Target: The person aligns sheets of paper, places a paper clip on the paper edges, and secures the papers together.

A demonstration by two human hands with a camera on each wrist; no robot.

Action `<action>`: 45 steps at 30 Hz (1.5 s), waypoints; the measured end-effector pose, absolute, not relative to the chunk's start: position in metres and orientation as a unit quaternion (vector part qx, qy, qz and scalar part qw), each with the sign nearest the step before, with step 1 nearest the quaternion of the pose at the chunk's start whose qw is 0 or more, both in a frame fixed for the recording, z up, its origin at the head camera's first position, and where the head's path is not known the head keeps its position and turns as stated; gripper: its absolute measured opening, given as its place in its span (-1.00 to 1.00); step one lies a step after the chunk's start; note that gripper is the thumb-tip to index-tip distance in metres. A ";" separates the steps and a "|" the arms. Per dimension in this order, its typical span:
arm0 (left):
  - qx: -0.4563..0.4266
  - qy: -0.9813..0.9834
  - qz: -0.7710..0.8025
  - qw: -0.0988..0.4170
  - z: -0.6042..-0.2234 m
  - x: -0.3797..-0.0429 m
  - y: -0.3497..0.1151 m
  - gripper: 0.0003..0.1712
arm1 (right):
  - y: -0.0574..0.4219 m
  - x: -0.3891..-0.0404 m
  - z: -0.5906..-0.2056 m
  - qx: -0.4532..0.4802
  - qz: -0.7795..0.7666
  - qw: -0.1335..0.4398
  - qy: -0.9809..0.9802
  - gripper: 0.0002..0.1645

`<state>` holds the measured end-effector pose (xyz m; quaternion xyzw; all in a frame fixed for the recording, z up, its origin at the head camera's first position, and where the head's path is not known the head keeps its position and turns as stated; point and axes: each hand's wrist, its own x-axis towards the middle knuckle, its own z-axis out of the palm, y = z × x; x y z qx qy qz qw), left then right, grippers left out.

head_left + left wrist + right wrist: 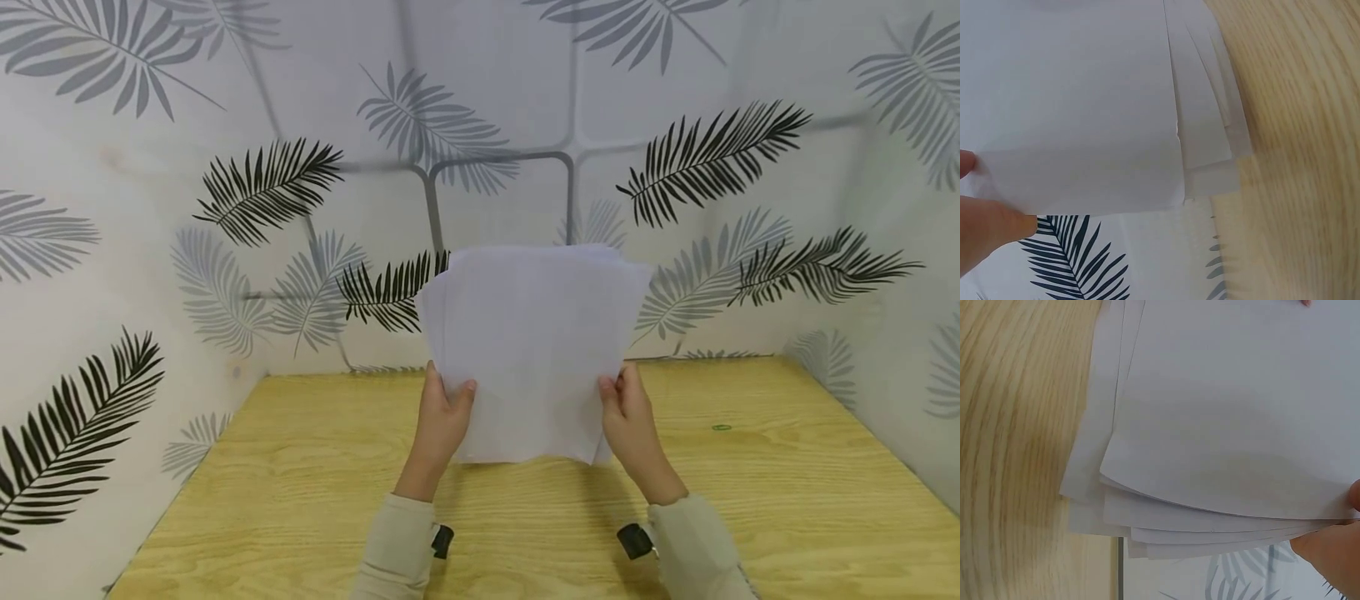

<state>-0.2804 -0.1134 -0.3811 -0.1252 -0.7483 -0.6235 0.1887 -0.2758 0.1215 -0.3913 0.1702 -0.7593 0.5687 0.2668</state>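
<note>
Several white paper sheets (536,350) are held up above the table in a loose, uneven stack, their edges fanned out. On the left edge, my left hand (444,417) pinches the stack, thumb in front and fingers behind. My right hand (628,417) grips the opposite edge the same way. In the left wrist view, offset corners of the sheets (1085,106) show beside the thumb and a finger. The right wrist view shows several layered edges of the paper (1222,425), spread apart near the right hand (1329,550).
Below the paper lies a wood-grain table (300,483). A small green paper clip (722,427) sits on it to the right. Behind and at both sides stand white walls or sheeting (495,92) with a leaf pattern.
</note>
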 end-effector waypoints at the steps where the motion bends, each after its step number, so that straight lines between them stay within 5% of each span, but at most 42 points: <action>1: -0.121 -0.748 -0.625 0.187 -0.381 -0.281 -0.113 -0.47 | 0.122 -0.276 -0.392 0.173 0.572 0.265 -0.756 -0.78; 15: -0.071 -0.735 -0.658 0.146 -0.388 -0.287 -0.110 -0.50 | 0.118 -0.282 -0.403 0.194 0.597 0.229 -0.744 -0.59; 29: -0.072 -0.739 -0.651 0.158 -0.398 -0.292 -0.107 -0.42 | 0.117 -0.285 -0.411 0.161 0.588 0.181 -0.772 -0.52; 45: -0.077 -0.757 -0.630 0.155 -0.392 -0.288 -0.111 -0.44 | 0.118 -0.283 -0.404 0.177 0.601 0.202 -0.753 -0.51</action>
